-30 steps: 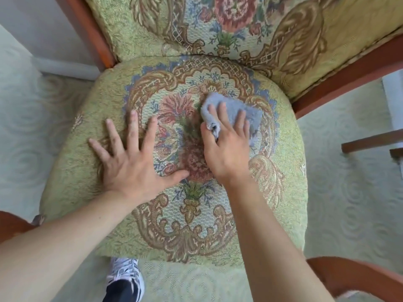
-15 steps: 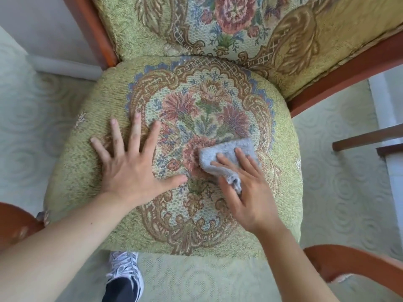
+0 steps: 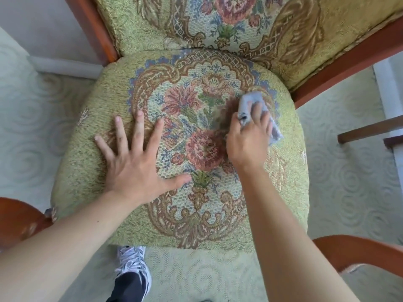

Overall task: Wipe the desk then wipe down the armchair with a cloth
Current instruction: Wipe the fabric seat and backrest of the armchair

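The armchair [image 3: 122, 101] fills the view from above, its round seat covered in green and gold fabric woven with red flowers, its padded back rising at the top between reddish wooden posts. The right hand [image 3: 248, 138] presses a grey-blue cloth [image 3: 250, 101] flat onto the right part of the seat, just beside the flower medallion; the fingers lie over the cloth and curl around its near edge, gripping it, with the thumb side toward the middle of the seat. The cloth is folded into a rough oblong whose long axis runs from the upper left, toward the chair back, down to the lower right, toward the seat's right edge; both ends show past the hand. The left hand [image 3: 135, 164] lies palm down on the left half of the seat, fingers spread wide and holding nothing, well apart from the right hand. Curved wooden armrests [image 3: 359, 251] show at the lower corners. Below the seat's front edge a white sneaker [image 3: 133, 264] stands on the pale patterned carpet [image 3: 353, 182].
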A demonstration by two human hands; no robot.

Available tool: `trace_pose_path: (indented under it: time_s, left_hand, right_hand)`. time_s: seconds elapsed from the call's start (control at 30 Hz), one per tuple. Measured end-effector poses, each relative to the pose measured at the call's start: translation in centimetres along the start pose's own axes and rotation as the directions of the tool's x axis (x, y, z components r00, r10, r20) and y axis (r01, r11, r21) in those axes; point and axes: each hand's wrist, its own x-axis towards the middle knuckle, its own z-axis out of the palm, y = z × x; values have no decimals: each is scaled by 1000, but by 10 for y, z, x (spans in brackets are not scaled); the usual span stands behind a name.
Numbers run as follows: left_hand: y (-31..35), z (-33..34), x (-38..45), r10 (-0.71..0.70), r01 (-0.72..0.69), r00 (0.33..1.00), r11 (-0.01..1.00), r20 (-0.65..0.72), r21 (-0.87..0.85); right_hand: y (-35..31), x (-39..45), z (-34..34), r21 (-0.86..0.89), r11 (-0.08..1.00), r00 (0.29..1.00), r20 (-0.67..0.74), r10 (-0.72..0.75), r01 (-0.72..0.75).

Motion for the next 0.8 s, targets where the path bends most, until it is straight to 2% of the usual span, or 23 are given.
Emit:
trace_pose_path:
  time_s: [0.03, 0.1, 0.23, 0.47, 0.53, 0.6, 0.7, 0.73, 0.8]
  left_hand:
    - [1, 0, 0, -3, 3, 1000, 1000, -1, 2]
    - [2, -1, 0, -7, 7, 1000, 1000, 2, 12]
    - [4, -5, 0, -24, 24, 1000, 1000, 17, 17]
    - [3, -8, -5, -14, 14, 998, 1000, 53, 7]
    - [2, -8, -8, -9, 9, 998, 1000, 65, 8]
    - [1, -7, -9, -11, 10, 998, 1000, 69, 22]
    - [0, -6, -10, -16, 14, 998, 1000, 62, 24]
    - [0, -6, -11, -20, 19, 998, 1000, 60, 20]
    - [0, -5, -11, -23, 22, 998, 1000, 59, 20]
  right_hand:
    - [-6, 0, 7, -62, 996, 998, 9, -70, 70]
    - [-19, -4, 16, -58, 980, 982, 25, -188, 189]
    - [-40, -28, 30, 25, 883, 869, 164, -466, 469]
    - [-2, -66, 12, 156, 704, 628, 349, -695, 693]
    - [18, -71, 2, 155, 667, 588, 357, -726, 729]
    - [42, -76, -9, 132, 681, 623, 307, -719, 720]
    - [79, -79, -21, 15, 781, 765, 187, -616, 624]
    - [89, -77, -26, -24, 848, 839, 166, -519, 529]
    - [99, -66, -33, -50, 979, 973, 132, -191, 199]
